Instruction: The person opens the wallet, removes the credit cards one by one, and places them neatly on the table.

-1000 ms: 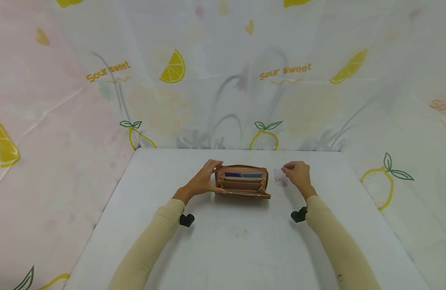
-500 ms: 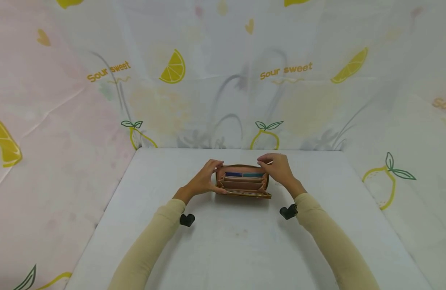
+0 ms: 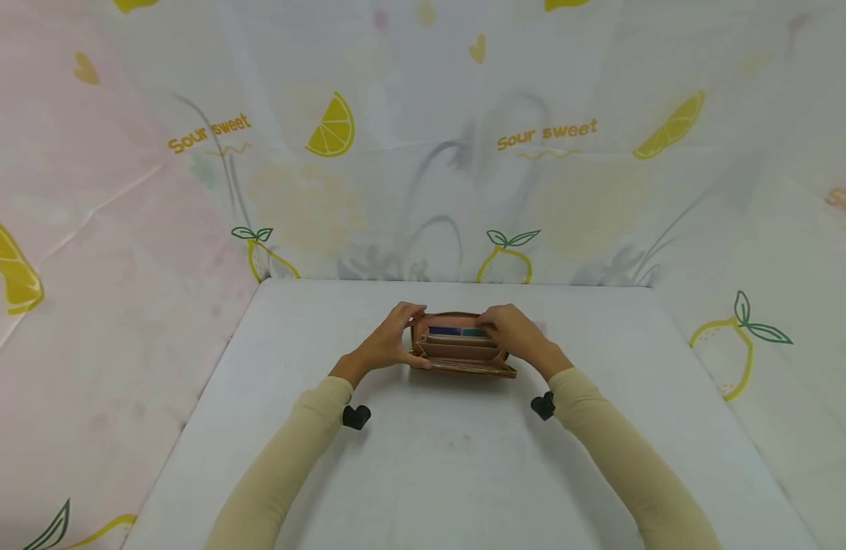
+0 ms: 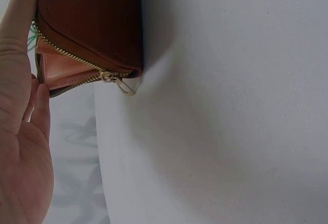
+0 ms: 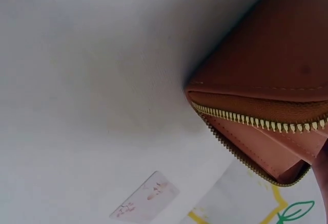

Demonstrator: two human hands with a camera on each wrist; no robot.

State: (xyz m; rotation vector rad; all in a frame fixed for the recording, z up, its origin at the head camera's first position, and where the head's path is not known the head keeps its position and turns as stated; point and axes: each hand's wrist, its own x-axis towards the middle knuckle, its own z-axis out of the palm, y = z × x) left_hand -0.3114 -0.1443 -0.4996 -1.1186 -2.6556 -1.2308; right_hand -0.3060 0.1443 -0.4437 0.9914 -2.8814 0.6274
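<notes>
A brown zip-around wallet (image 3: 459,351) stands unzipped on the table, its pink-tan compartments showing. My left hand (image 3: 385,344) grips the wallet's left end, thumb at the front edge and fingers behind. Inside, a dark blue card (image 3: 443,331) and a teal card (image 3: 473,332) stick up side by side in the back slots. Over the wallet's right end is my right hand (image 3: 522,334), with curled fingers reaching in at the teal card and covering its right part. Whether they pinch it is too small to tell. In the right wrist view, a pale flower-print card (image 5: 146,197) lies flat on the table.
The white tabletop (image 3: 437,458) runs back to a hanging lemon-print cloth (image 3: 409,153), which also encloses both sides. The wallet's zip pull (image 4: 120,83) hangs at its left corner. A black wrist device (image 3: 356,417) sits on the left wrist, another (image 3: 543,406) on the right.
My right hand has left the flower-print card on the table and moved left to the wallet, then down into it at the teal card. My left hand holds the wallet as before.
</notes>
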